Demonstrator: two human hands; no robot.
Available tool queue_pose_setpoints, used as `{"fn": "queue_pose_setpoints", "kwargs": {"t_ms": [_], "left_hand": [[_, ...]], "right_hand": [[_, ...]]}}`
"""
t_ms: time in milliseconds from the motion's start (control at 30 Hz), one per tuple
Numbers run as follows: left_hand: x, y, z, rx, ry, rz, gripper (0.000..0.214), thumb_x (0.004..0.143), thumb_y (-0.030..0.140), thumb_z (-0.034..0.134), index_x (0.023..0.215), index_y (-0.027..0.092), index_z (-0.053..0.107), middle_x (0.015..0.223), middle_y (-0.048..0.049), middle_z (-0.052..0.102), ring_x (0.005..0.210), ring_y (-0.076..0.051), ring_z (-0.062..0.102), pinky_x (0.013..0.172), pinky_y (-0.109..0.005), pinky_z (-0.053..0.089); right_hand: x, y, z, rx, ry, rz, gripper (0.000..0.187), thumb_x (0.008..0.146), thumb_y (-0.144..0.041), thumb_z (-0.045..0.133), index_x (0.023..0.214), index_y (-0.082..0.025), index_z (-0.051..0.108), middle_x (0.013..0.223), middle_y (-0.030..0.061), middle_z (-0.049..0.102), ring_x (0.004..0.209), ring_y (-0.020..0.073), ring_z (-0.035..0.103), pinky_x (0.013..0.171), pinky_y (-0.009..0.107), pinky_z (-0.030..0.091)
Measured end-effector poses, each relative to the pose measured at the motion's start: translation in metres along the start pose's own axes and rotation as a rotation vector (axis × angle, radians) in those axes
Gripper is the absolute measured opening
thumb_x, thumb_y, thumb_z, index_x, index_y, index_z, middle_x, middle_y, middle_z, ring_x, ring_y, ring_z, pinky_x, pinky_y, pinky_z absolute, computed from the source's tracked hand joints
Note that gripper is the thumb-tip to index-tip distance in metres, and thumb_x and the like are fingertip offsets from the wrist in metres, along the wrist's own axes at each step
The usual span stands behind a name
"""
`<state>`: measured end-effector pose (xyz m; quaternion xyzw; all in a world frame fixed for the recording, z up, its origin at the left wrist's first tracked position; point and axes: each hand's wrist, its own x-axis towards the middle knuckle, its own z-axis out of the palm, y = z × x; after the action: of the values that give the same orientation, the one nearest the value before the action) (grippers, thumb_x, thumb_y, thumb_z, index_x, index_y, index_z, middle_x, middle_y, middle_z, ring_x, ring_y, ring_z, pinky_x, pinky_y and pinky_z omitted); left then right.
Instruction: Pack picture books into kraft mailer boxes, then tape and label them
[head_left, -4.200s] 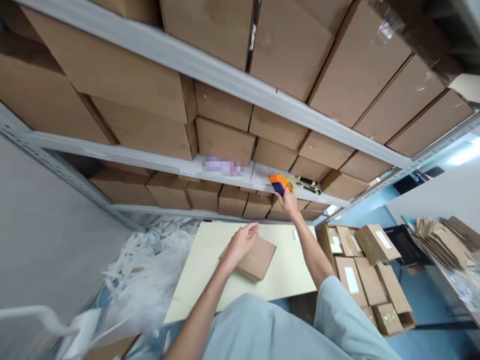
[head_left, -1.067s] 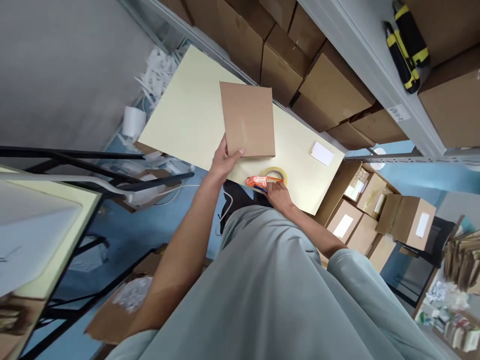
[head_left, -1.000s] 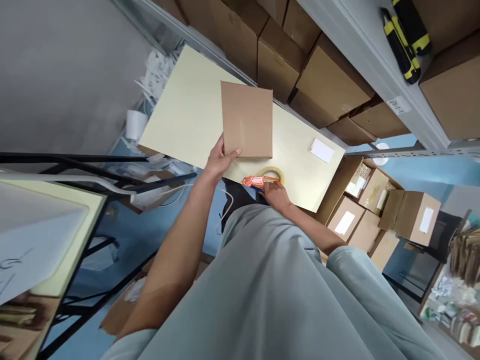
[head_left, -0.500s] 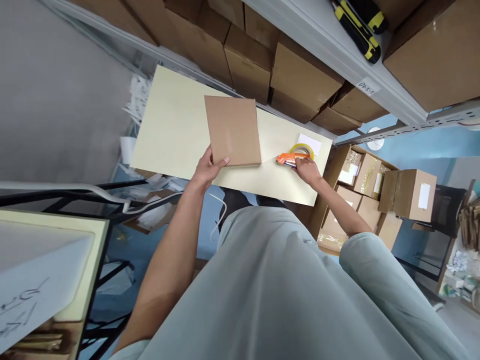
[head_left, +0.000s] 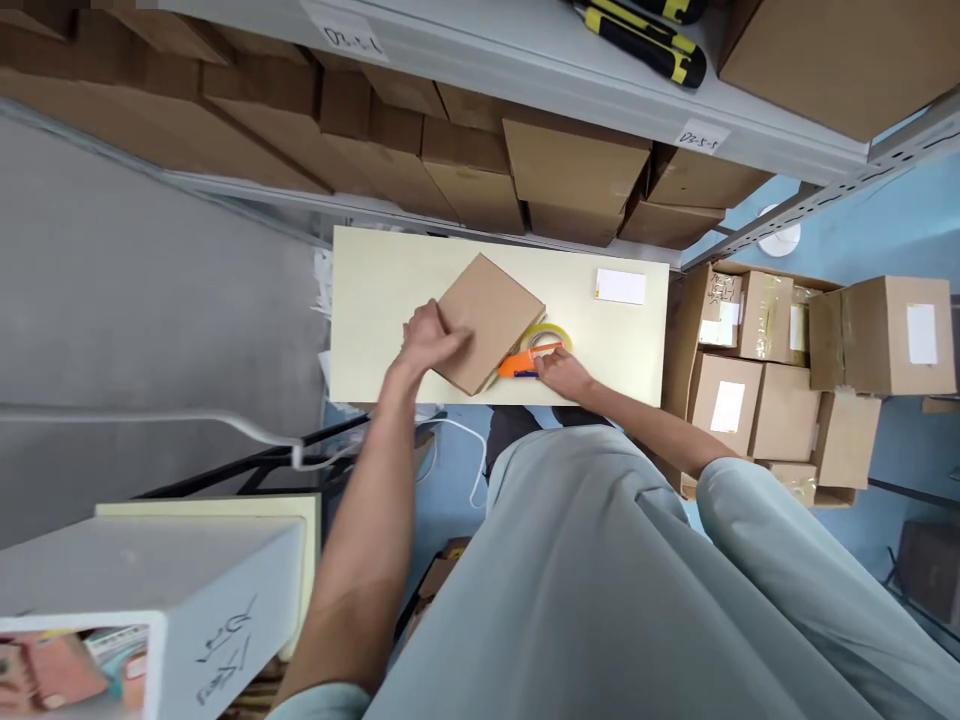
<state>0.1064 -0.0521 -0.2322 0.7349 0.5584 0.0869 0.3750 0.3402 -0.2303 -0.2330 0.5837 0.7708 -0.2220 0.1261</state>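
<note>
A flat brown cardboard box [head_left: 489, 320] lies turned at an angle on the pale yellow table [head_left: 375, 290]. My left hand [head_left: 424, 338] grips its left edge, fingers curled over the cardboard. My right hand [head_left: 561, 372] is closed on an orange tape dispenser [head_left: 526, 362] with a yellowish tape roll, and the dispenser's nose rests against the box's near right side. A white label [head_left: 621, 286] lies on the table's far right part.
Grey metal shelving [head_left: 525, 70] full of brown cartons stands behind the table, with yellow-black utility knives [head_left: 643, 52] on the shelf above. Stacked labelled cartons [head_left: 757, 370] sit on the blue floor at right. A white box [head_left: 150, 590] stands at lower left.
My left hand has rotated the box on the table. My right hand brought the tape dispenser from the table's right back against the box. The view has shifted.
</note>
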Motion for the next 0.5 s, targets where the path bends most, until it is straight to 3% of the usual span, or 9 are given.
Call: {"fn": "queue_pose_setpoints", "kwargs": {"t_ms": [67,167,233,367,433,500], "left_hand": [[0.015,0.033,0.027,0.051,0.106,-0.118,0.101,0.080,0.064,0.084,0.164,0.015,0.054,0.165,-0.0313,0.052,0.165,-0.054,0.034,0.133,-0.079,0.018],[0.026,0.079,0.071,0.061,0.246,-0.131,0.109,0.085,0.069,0.077,0.174,0.018,0.038,0.178,-0.0302,0.035,0.174,-0.052,0.000,0.130,-0.085,0.007],[0.026,0.094,0.092,0.098,0.303,-0.100,0.106,0.089,0.064,0.075,0.176,0.021,0.034,0.181,-0.0287,0.030,0.174,-0.049,-0.007,0.131,-0.083,0.003],[0.020,0.090,0.103,0.166,0.303,-0.004,0.097,0.092,0.053,0.073,0.176,0.024,0.034,0.179,-0.0262,0.034,0.175,-0.048,-0.001,0.133,-0.080,-0.001],[0.017,0.084,0.100,0.179,0.281,0.015,0.097,0.091,0.051,0.074,0.176,0.025,0.035,0.178,-0.0254,0.035,0.175,-0.048,0.001,0.133,-0.080,0.000],[0.016,0.082,0.097,0.189,0.258,0.016,0.096,0.090,0.051,0.074,0.175,0.025,0.037,0.179,-0.0247,0.035,0.175,-0.049,0.003,0.134,-0.079,0.001]], "right_hand": [[0.004,-0.030,0.003,0.018,0.004,0.022,0.043,0.108,-0.003,0.039,0.144,-0.002,0.062,0.114,0.0183,0.083,0.105,0.0274,0.078,0.110,0.042,0.055],[0.008,-0.065,0.007,0.054,0.012,0.075,0.042,0.108,-0.005,0.037,0.136,-0.008,0.069,0.114,0.0166,0.084,0.106,0.0266,0.079,0.107,0.041,0.058],[0.007,-0.078,0.010,0.107,0.026,0.124,0.044,0.108,-0.006,0.035,0.130,-0.013,0.073,0.117,0.0161,0.084,0.108,0.0273,0.080,0.107,0.043,0.059],[-0.009,-0.074,0.023,0.263,0.066,0.171,0.038,0.112,-0.018,0.042,0.132,-0.019,0.074,0.115,0.0141,0.085,0.109,0.0295,0.081,0.112,0.045,0.058],[-0.028,-0.059,0.029,0.296,0.046,0.155,0.033,0.113,-0.027,0.050,0.136,-0.019,0.072,0.114,0.0145,0.085,0.110,0.0299,0.081,0.112,0.043,0.058],[-0.056,-0.034,0.034,0.283,-0.006,0.142,0.035,0.112,-0.028,0.058,0.141,-0.012,0.069,0.117,0.0182,0.084,0.112,0.0315,0.080,0.111,0.043,0.056]]}}
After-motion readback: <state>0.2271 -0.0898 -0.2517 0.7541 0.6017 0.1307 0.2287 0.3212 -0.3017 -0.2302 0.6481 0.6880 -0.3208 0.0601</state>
